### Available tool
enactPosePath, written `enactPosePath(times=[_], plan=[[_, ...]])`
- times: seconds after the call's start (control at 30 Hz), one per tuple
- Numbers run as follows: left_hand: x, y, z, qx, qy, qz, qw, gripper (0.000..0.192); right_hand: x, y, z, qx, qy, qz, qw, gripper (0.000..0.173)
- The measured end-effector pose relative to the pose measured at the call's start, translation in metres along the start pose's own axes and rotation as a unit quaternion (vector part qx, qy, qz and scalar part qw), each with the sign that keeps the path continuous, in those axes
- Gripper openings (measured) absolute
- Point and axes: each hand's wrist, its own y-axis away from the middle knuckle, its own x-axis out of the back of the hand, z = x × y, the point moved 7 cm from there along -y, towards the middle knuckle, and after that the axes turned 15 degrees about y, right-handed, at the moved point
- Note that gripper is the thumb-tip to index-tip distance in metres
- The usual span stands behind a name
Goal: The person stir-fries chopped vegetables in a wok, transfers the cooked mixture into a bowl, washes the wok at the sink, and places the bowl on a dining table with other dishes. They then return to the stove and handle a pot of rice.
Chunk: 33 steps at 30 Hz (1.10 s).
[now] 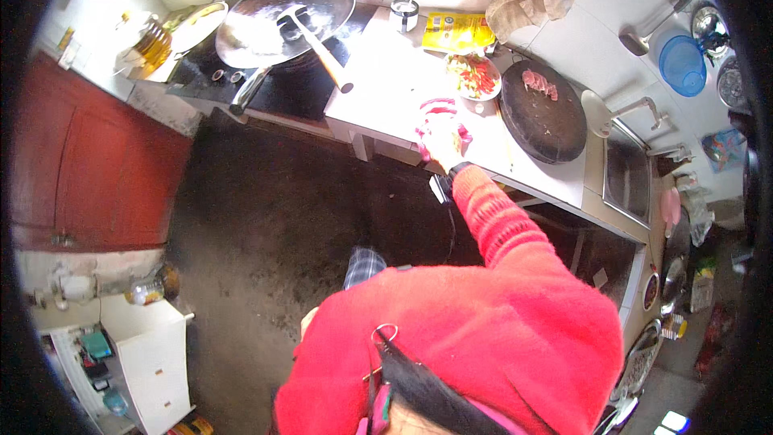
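Note:
My right hand, at the end of a red knitted sleeve, presses a pink cloth onto the white countertop. A dark band circles that wrist. Just beyond the cloth stands a plate of cut red and green vegetables. To its right, sliced meat lies on a round dark chopping board. Only a sliver of my left hand shows beside my body; its fingers are hidden.
A large wok with a wooden-handled spatula sits on the black cooktop at left. Behind the plate are a yellow packet and a lidded jar. An oil jug stands far left; a sink lies right.

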Motion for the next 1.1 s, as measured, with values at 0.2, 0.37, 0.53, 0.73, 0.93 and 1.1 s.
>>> enactPosePath(times=[0.2,0.37,0.53,0.73,0.93,1.1], plan=[[-0.088,-0.054,0.168,0.079,0.019,0.004,0.997,0.036,0.052,-0.037,-0.024,-0.064,-0.132,0.081,0.986,0.029],[-0.151,-0.082,0.313,0.065,-0.058,0.016,0.996,0.038,0.013,-0.138,-0.054,-0.087,-0.077,0.094,0.989,0.033],[-0.185,-0.106,0.366,0.053,-0.08,-0.017,0.995,0.038,-0.027,-0.172,-0.119,0.141,0.034,0.189,0.971,0.029],[-0.225,-0.103,0.366,0.048,-0.078,-0.053,0.994,0.037,-0.043,-0.103,-0.136,0.253,-0.273,0.066,0.926,0.016],[-0.245,-0.075,0.367,0.043,-0.063,-0.041,0.996,0.038,0.042,-0.139,-0.059,0.141,0.227,0.069,0.961,0.037],[-0.239,-0.064,0.38,-0.038,-0.015,-0.019,0.999,0.037,0.085,-0.154,-0.028,0.115,0.132,0.15,0.973,0.028]])
